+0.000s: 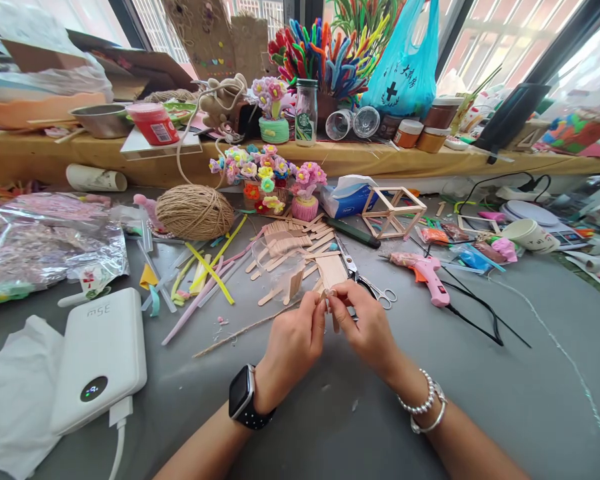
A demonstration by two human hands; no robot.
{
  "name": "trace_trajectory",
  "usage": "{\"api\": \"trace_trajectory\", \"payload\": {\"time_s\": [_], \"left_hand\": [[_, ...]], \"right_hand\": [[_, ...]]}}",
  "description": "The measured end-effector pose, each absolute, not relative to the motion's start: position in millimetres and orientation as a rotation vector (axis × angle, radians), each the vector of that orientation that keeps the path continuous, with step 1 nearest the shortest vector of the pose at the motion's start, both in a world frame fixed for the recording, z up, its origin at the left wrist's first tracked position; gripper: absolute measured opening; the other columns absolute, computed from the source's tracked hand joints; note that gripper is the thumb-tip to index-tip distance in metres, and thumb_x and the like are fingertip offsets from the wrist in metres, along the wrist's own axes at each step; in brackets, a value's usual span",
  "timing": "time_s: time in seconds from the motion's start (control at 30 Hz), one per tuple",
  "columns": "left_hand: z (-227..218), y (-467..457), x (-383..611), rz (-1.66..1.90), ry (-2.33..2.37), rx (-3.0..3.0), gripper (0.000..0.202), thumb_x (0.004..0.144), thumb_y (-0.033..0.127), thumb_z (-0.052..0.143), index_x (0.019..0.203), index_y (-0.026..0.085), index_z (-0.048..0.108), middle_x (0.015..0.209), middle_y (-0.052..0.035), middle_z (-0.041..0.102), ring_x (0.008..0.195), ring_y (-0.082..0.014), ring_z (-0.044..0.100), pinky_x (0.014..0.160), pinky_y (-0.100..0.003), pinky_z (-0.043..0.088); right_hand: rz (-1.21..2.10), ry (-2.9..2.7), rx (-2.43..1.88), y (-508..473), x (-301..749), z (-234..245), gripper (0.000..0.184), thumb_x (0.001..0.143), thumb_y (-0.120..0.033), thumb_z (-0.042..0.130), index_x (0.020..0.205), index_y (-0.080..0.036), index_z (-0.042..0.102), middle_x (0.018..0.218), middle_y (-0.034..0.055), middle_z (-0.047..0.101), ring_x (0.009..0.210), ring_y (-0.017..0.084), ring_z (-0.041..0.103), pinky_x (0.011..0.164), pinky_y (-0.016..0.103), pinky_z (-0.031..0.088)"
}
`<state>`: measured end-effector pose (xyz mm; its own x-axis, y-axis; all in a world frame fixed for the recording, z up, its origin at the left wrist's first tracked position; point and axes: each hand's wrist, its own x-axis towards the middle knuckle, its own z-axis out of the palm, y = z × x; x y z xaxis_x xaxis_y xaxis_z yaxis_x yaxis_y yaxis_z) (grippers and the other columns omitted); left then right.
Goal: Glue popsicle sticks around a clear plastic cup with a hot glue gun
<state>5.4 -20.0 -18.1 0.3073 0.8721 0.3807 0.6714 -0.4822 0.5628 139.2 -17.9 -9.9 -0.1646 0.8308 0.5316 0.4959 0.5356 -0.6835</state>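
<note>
Close together at the middle of the table, my left hand [294, 340] and my right hand [365, 328] are both closed, fingertips pinched. Between them a small wooden craft stick [336, 324] shows only its lower end; the fingers cover the rest. Just beyond lie loose craft sticks [285, 241] in a pile and a flat wooden panel [331, 272]. A pair of scissors [347, 257] lies behind my right hand, and a second, silver-handled pair [386, 295] beside it. Left of my left hand is a length of twine [245, 330].
A pink glue gun [430, 273] with a black cord lies to the right, near a wooden stick frame [394, 212]. A twine ball [196, 212], pipe-cleaner flowers [265, 175] and a white power bank [105, 347] stand left. Jars and a blue bag [405, 63] line the ledge.
</note>
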Motion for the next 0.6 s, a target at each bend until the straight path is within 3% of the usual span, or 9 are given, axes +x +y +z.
{"api": "trace_trajectory", "payload": {"time_s": [0.6], "left_hand": [[-12.9, -24.5, 7.8, 0.871, 1.459, 2.232, 0.018, 0.089, 0.023, 0.028, 0.082, 0.02, 0.044, 0.05, 0.0032, 0.051, 0.042, -0.0117, 0.05, 0.044, -0.023, 0.029]], "right_hand": [[0.11, -1.887, -1.017, -20.8, 137.9, -14.0, 0.014, 0.083, -0.011, 0.041, 0.088, -0.021, 0.049, 0.073, 0.0023, 0.06, 0.066, 0.014, 0.057, 0.059, 0.026, 0.046]]}}
